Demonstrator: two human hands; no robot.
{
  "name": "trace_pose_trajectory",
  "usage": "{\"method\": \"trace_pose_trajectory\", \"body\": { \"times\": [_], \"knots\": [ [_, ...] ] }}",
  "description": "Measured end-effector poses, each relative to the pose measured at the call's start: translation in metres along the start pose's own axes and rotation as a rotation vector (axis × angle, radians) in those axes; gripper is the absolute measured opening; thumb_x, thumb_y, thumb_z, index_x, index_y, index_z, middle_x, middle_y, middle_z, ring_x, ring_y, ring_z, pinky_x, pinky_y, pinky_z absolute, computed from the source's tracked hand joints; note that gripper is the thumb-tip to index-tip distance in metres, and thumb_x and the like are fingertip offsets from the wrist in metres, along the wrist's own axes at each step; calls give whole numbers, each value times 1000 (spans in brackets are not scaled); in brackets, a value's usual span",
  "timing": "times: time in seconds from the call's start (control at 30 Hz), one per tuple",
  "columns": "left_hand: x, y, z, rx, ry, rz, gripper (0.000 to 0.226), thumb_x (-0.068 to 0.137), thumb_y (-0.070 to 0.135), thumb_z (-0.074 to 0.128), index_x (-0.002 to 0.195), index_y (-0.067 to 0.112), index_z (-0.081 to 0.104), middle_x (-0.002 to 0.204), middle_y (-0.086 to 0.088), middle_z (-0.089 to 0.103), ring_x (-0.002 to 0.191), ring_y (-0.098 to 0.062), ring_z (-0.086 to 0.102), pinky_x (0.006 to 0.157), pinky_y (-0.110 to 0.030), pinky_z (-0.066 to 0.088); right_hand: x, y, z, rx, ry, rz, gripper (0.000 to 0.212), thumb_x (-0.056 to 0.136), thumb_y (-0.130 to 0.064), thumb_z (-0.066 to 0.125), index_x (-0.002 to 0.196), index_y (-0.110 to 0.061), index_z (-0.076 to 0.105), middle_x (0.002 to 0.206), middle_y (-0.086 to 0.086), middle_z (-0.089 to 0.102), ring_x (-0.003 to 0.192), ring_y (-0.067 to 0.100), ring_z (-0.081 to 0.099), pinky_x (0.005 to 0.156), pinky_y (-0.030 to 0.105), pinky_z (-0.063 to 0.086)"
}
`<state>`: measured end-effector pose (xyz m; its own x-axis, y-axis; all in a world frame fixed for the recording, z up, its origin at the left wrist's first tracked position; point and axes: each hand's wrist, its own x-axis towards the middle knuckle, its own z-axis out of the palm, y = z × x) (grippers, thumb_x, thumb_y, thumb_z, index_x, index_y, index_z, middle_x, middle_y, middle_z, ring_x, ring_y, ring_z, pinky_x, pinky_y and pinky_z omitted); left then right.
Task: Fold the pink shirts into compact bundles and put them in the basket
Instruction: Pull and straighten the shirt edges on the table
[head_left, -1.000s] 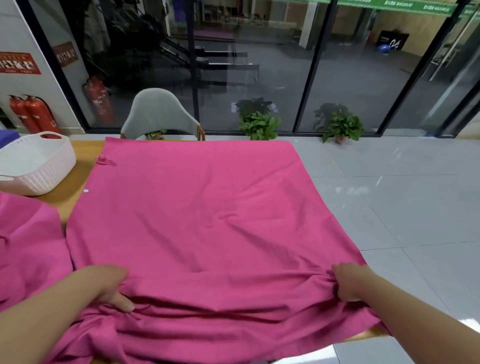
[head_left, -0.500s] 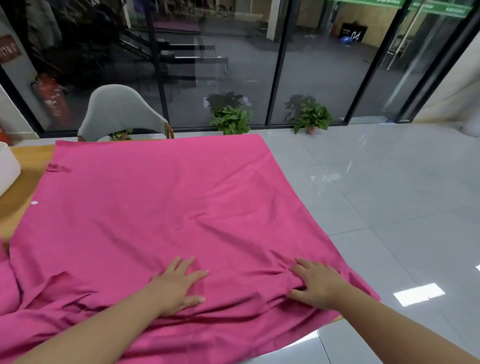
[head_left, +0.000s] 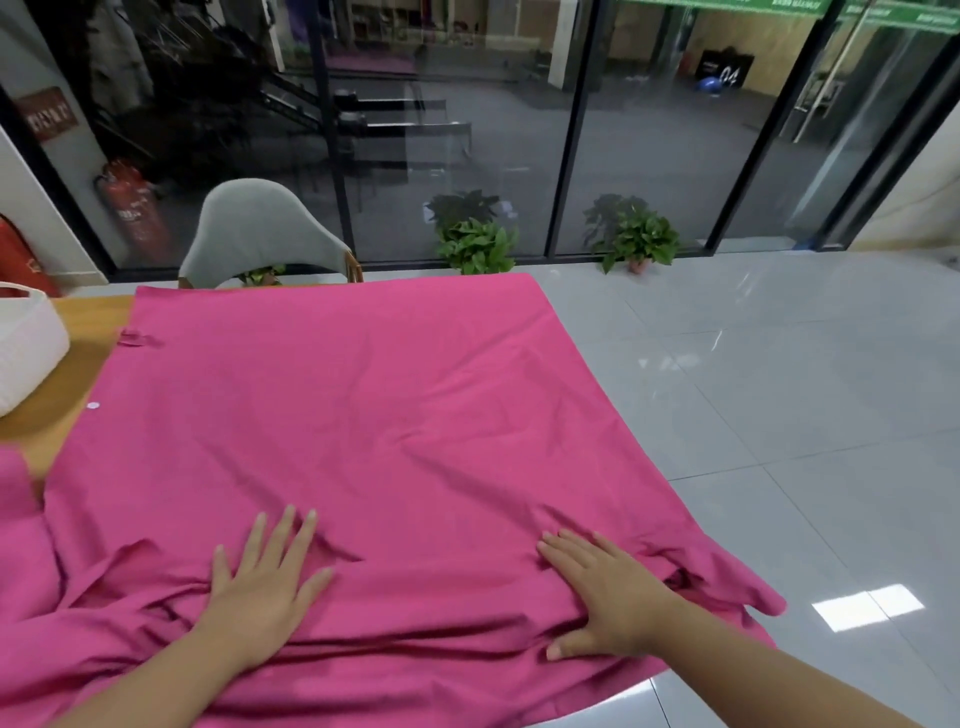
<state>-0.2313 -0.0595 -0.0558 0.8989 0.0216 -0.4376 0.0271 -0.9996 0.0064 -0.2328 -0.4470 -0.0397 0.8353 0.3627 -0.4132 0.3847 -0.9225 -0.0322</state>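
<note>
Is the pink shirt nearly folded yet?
Not yet. Done: the pink shirt lies spread flat over the table. In hand: the left hand and right hand press flat on its near edge. Left: every fold, then into the white basket, whose inside is hidden.

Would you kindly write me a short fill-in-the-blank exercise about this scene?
1. Both hands lie flat on the ____ shirt.
2. The basket at the table's left edge is ____ in colour.
3. The left hand has its fingers ____ rather than curled.
4. Behind the table stands a grey ____.

Missing words: pink; white; straight; chair
</note>
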Motion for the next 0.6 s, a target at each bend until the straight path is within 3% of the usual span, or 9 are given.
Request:
{"method": "trace_pose_trajectory", "body": {
  "times": [0.1, 0.27, 0.33, 0.4, 0.47, 0.53, 0.6],
  "knots": [
    [-7, -17, 7, -24, -76, -58, 81, 89, 71, 15, 145, 27, -24, 151, 8, -32, 144, -24, -21, 112, -63, 5, 1, -9, 17, 24, -1, -10, 107, 67, -93, 5, 129, -19, 51, 132, -3, 58, 115, 15, 60, 83, 39, 54],
    [-12, -25, 7, -32, -111, -26, 78, 89, 71, 19, 146, 35, -20, 151, 8, -33, 143, -25, -23, 110, -66, 5, -7, -16, 13, -28, -80, 41, 107, 68, -94, 13, 135, -17, 46, 140, 0, 49, 121, 19, 56, 90, 37, 48],
    [-15, -27, 7, -21, -112, -18, 77, 89, 71, 18, 147, 36, -20, 152, 8, -33, 143, -25, -24, 110, -66, 5, -8, -17, 13, -27, -51, -75, 117, 63, -97, 19, 148, -17, 29, 154, 1, 15, 141, 24, 26, 108, 43, 26],
    [-20, -30, 8, -24, -122, -13, 76, 90, 70, 17, 146, 36, -20, 152, 7, -33, 143, -26, -24, 110, -66, 5, -11, -23, 8, 52, -52, -87, 125, 52, -98, 15, 153, -24, 7, 151, -7, -17, 144, 15, -10, 114, 36, -1],
    [-25, -34, 8, -14, -146, -2, 74, 91, 69, 17, 147, 36, -20, 152, 7, -33, 143, -27, -24, 110, -65, 6, -13, -26, 3, 60, -84, -48, 125, 47, -97, 11, 152, -29, 7, 155, -11, -15, 145, 11, -10, 116, 35, -3],
    [-25, -39, 4, -1, -166, 28, 71, 94, 65, 19, 149, 35, -15, 154, 7, -27, 144, -28, -19, 112, -60, 8, -12, -30, -5, 91, -92, 2, 124, 45, -99, 8, 149, -32, 19, 159, -10, -1, 147, 9, -1, 117, 40, 1],
    [-18, -50, -7, 4, -124, 100, 65, 97, 58, 24, 152, 29, 4, 160, 0, -8, 147, -27, -2, 118, -46, 10, -6, -37, -18, 120, -71, 35, 126, 42, -101, 4, 143, -32, 33, 157, -9, 18, 145, 8, 12, 117, 44, 5]
  ]
}}
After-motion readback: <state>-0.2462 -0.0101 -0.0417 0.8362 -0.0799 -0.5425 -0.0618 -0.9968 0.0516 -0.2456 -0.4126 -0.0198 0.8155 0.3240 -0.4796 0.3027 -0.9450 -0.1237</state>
